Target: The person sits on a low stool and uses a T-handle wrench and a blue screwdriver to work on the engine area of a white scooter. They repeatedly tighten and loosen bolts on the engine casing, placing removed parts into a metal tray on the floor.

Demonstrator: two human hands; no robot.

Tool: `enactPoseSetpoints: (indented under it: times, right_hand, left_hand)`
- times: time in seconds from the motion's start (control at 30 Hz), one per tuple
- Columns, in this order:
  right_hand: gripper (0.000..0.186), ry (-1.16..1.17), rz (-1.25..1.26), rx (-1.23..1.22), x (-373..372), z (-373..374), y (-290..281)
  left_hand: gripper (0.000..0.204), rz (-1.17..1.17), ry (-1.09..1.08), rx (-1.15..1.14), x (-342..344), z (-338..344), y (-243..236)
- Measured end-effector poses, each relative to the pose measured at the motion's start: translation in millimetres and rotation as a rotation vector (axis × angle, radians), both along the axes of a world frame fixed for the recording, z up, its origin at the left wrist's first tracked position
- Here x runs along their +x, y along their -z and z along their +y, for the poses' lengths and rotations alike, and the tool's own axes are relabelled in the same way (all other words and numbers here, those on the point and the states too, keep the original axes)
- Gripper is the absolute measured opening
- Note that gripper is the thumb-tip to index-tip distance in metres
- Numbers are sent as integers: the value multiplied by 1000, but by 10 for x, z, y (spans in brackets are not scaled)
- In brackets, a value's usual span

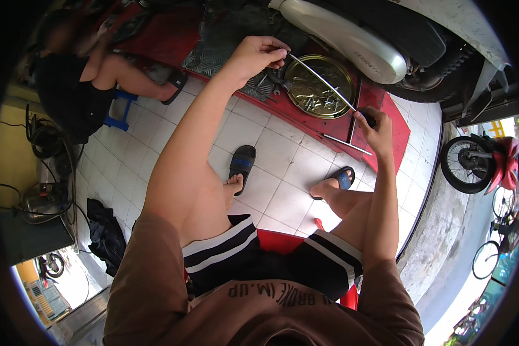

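Observation:
My left hand (262, 55) pinches the upper end of a long thin silver rod (320, 78). At its lower end, my right hand (372, 127) is closed around what looks like a dark handle. The rod slants over a round brass-coloured tray (301, 69) holding several small bolts and metal parts (317, 102). Left of the tray, a dark open-end wrench (279, 81) lies among other tools. A T-handle wrench (343, 144) lies on the red platform (395, 144), below my right hand. Above the tray is a motorcycle with a silver cover (343, 40).
Another person (81, 92) in black works at upper left beside a blue stool (118, 108). A machine with hoses (43, 202) and a black cloth (104, 236) sit at left. My feet rest on white tiles (282, 167). A red motorbike (504, 164) and bicycle (484, 259) stand at right.

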State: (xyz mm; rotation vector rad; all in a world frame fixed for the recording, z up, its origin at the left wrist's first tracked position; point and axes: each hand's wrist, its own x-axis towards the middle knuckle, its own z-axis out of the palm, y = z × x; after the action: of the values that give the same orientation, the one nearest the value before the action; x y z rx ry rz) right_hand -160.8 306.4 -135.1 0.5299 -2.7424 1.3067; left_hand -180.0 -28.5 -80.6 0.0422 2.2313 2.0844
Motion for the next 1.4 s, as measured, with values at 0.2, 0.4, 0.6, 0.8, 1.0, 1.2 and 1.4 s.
enactPoseSetpoints:
  times: [0.2, 0.4, 0.6, 0.8, 1.0, 1.2, 1.4]
  right_hand:
    - [18, -119, -212, -243, 43, -142, 191]
    - [18, -267, -302, -173, 141, -377, 233]
    - [17, -326, -420, -220, 224, -447, 209]
    - [21, -390, -526, -284, 224, -419, 218]
    - [23, -354, -532, -326, 293, -465, 147]
    - [23, -383, -586, -278, 463, -632, -139]
    - [23, -389, -611, -339, 754, -905, -288]
  left_hand:
    - [15, -56, -126, 416, -70, 131, 16]
    - [16, -27, -157, 485, -132, 179, 33]
    - [17, -61, -140, 519, -107, 236, 0]
    - [14, -24, -189, 398, -118, 217, 36]
    - [27, 23, -238, 517, -60, 159, -64]
    - [23, 46, -280, 501, 73, 29, -114]
    - [23, -11, -311, 546, 206, -187, -149]
